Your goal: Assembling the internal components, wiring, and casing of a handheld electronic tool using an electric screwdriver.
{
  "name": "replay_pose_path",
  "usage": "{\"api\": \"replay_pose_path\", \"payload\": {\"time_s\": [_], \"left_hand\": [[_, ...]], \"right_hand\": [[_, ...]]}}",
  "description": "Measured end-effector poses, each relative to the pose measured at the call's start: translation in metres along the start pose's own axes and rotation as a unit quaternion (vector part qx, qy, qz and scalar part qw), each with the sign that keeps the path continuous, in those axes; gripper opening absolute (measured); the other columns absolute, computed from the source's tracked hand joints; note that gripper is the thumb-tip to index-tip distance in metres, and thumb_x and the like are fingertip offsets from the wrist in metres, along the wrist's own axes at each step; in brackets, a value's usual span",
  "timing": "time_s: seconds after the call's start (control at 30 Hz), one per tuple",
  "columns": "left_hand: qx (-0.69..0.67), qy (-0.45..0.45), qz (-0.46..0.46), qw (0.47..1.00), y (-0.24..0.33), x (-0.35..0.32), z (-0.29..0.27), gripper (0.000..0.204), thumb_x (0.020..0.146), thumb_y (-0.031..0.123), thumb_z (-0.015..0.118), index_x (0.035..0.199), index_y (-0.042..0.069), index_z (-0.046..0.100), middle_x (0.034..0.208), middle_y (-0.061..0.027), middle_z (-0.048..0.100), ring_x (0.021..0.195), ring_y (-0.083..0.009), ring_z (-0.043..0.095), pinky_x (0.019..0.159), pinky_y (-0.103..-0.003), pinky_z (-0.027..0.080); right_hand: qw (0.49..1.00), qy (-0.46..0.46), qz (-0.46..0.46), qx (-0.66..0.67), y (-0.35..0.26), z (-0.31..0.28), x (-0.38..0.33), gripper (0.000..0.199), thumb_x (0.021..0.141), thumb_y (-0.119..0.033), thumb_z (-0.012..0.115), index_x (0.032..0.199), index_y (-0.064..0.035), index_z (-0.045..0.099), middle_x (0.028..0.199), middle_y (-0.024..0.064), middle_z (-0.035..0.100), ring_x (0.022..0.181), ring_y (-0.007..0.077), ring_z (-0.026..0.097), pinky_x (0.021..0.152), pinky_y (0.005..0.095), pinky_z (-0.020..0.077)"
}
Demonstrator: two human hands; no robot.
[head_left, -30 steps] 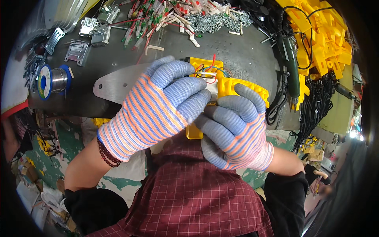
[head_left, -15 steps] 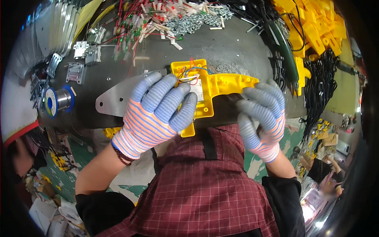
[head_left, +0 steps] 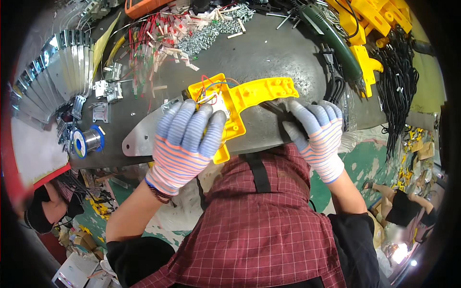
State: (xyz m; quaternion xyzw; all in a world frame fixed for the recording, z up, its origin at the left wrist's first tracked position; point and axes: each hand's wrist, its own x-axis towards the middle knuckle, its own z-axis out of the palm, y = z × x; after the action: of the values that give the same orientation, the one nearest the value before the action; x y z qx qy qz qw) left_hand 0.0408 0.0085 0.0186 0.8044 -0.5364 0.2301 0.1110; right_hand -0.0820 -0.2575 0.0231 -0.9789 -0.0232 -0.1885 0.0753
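Note:
A yellow plastic housing half [head_left: 236, 115] with a curved handle lies open side up, a pale part and red, blue and brown wires [head_left: 218, 85] inside it. From its left side sticks a flat grey metal blade [head_left: 144, 138] with holes. My left hand [head_left: 185, 137], in a striped knit glove, is closed over the housing's left part; its fingertips rest by the wires and hide some of them. My right hand [head_left: 318, 132], gloved alike, hovers just below the handle's end, thumb and fingers apart. A dark, slim piece [head_left: 277, 108] shows beneath the handle, near its fingertips.
A solder spool [head_left: 90, 141] and metal brackets [head_left: 102, 111] sit at the left. Wired indicator lights [head_left: 153, 41] and small metal hardware [head_left: 211, 36] are heaped at the back. On the right lie a green power tool [head_left: 331, 43], yellow housings [head_left: 367, 67] and black cords [head_left: 397, 81].
My right hand has come off the handle's end and moved slightly down. The housing has tilted, its handle end swinging up. My left hand keeps its hold. The whole view has shifted.

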Motion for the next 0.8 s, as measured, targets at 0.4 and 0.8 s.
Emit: {"api": "replay_pose_path", "payload": {"time_s": [0.4,0.8], "left_hand": [[-0.353,-0.123,-0.133,0.918,0.006,0.011,-0.086,0.051,0.074,0.003,0.075,0.123,0.011,0.063,0.117,-0.011,0.066,0.105,-0.0286,0.067,0.093,-0.04,0.054],[-0.747,0.143,-0.52,0.389,0.056,0.009,-0.03,0.04,0.084,0.014,0.072,0.121,-0.001,0.065,0.108,-0.0096,0.071,0.095,-0.0154,0.068,0.081,-0.026,0.053]], "right_hand": [[0.992,0.113,0.051,0.018,-0.01,0.009,0.049,0.027,0.077,-0.034,0.078,0.097,-0.0188,0.068,0.082,0.0031,0.066,0.076,0.0267,0.065,0.074,0.0408,0.045],[0.973,-0.042,0.025,0.227,-0.007,0.021,0.07,0.018,0.087,-0.024,0.07,0.101,-0.0117,0.069,0.088,0.0067,0.07,0.084,0.0266,0.066,0.076,0.0398,0.0486]]}}
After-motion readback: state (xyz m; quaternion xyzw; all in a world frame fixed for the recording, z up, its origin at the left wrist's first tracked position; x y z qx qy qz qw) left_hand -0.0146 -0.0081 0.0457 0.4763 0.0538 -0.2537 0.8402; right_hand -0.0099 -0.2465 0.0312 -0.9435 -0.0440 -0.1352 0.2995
